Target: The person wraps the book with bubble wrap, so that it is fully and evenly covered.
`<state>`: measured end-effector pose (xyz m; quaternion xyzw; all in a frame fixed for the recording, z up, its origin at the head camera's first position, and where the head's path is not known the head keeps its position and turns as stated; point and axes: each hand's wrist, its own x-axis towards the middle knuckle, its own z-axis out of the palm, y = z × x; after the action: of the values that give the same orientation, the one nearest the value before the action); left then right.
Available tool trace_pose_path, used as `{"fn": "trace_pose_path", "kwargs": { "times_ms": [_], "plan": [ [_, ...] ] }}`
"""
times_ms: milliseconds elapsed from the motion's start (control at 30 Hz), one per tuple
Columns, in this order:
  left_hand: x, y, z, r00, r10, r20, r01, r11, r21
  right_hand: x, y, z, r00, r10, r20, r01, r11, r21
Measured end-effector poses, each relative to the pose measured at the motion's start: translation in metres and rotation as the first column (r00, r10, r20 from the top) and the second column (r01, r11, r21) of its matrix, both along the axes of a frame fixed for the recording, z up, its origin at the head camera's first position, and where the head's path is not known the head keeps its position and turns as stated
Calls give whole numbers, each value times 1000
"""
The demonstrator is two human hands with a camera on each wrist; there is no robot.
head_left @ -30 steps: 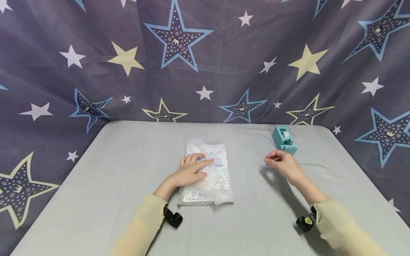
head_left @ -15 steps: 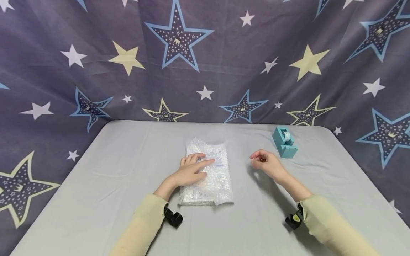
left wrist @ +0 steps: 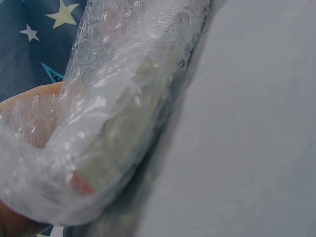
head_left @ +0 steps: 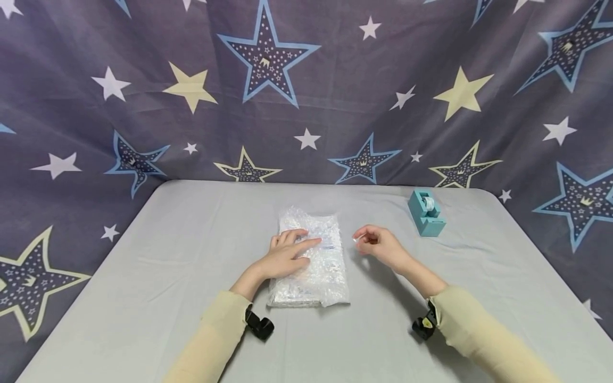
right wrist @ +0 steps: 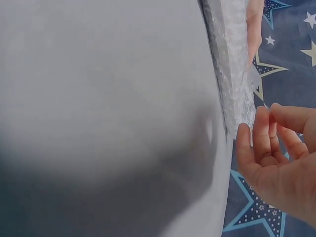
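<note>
A flat package in bubble wrap (head_left: 323, 279) lies mid-table, with blurred blue print showing through. My left hand (head_left: 283, 259) rests on its left half, fingers spread. Seen edge-on in the left wrist view, the bubble wrap (left wrist: 133, 108) covers something with a greenish side and a red spot. Just right of the package, my right hand (head_left: 385, 250) is held above the table, thumb and forefinger pinching a small clear piece of tape (head_left: 356, 240). In the right wrist view this right hand (right wrist: 281, 165) has its other fingers bent and apart; only a sliver of the tape shows.
A teal tape dispenser (head_left: 426, 218) with a roll in it stands at the back right of the table. The grey cloth-covered table (head_left: 182, 255) ends at a dark star-patterned curtain (head_left: 330, 96) behind.
My right hand has moved left from near the tape dispenser towards the package, carrying the piece of tape. The left hand and package have stayed in place.
</note>
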<state>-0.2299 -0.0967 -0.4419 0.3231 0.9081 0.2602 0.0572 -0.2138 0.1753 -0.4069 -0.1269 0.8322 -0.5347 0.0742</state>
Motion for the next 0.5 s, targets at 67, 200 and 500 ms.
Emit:
{"fn": "trace_pose_path", "kwargs": {
  "times_ms": [67, 200, 500],
  "plan": [
    [0, 0, 0, 1000, -2, -2, 2, 1000, 0, -1, -3, 0, 1000, 5, 0, -5, 1000, -6],
    [0, 1, 0, 1000, 0, -6, 0, 1000, -5, -2, -10, 0, 1000, 22, -6, -22, 1000, -10],
    [1, 1, 2, 1000, 6, 0, -6, 1000, -15, -5, -25, -4, 998, 57, 12, -56, 997, -58]
  ]
}}
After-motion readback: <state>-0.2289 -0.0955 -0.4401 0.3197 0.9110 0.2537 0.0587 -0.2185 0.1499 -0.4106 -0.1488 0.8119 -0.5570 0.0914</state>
